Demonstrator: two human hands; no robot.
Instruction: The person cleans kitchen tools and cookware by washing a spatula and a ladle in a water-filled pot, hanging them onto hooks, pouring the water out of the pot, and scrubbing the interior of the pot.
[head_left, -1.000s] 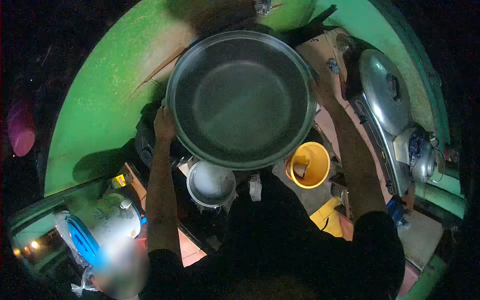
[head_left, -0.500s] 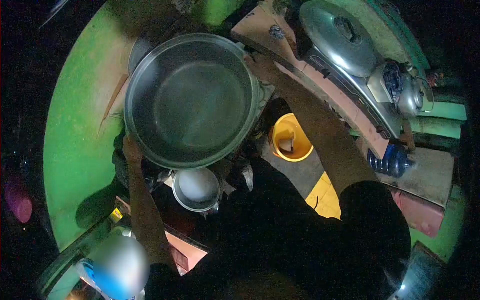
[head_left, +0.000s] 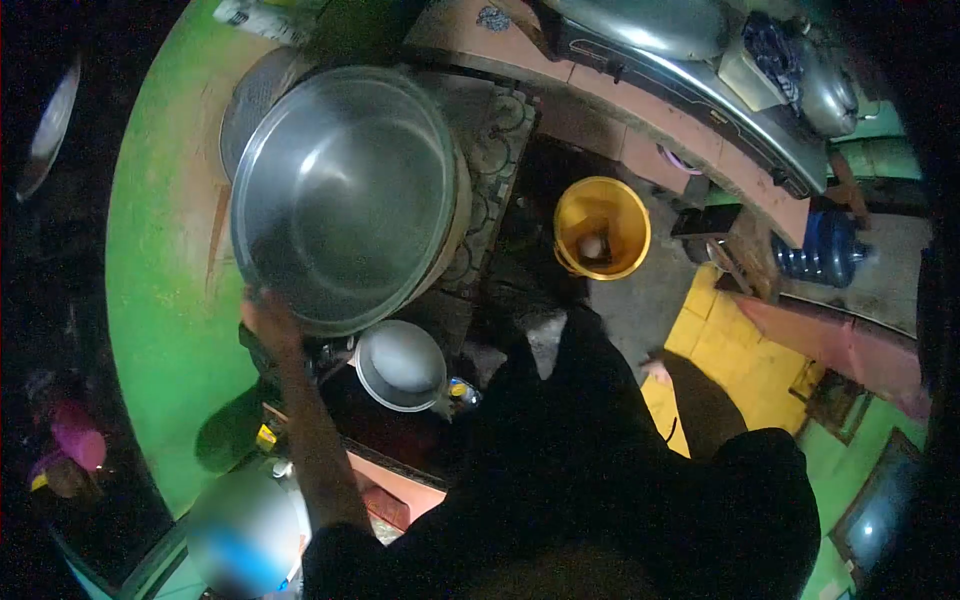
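A large, round, deep metal basin (head_left: 370, 215) tilts toward the left over a tiled surface. My left hand (head_left: 272, 325) is closed around its near-left rim. My right hand (head_left: 656, 372) is off the basin, low on the right in front of yellow tiles. It is dark and small there, and its fingers cannot be made out well. A smaller metal pot (head_left: 400, 365) with a pale, whitish inside stands just below the basin. Nearest to my right hand is a yellow bucket (head_left: 603, 228) on the floor, with something small inside.
A gas stove (head_left: 690, 95) with a large lidded pan (head_left: 650, 25) and a kettle (head_left: 830, 100) runs along the upper right. A blue water jug (head_left: 820, 248) lies on a ledge at right. The green wall (head_left: 160, 250) borders the left side.
My right hand has let go of the basin's far-right rim and dropped down to the right. The basin has tilted, with my left hand still on its rim. The view has shifted.
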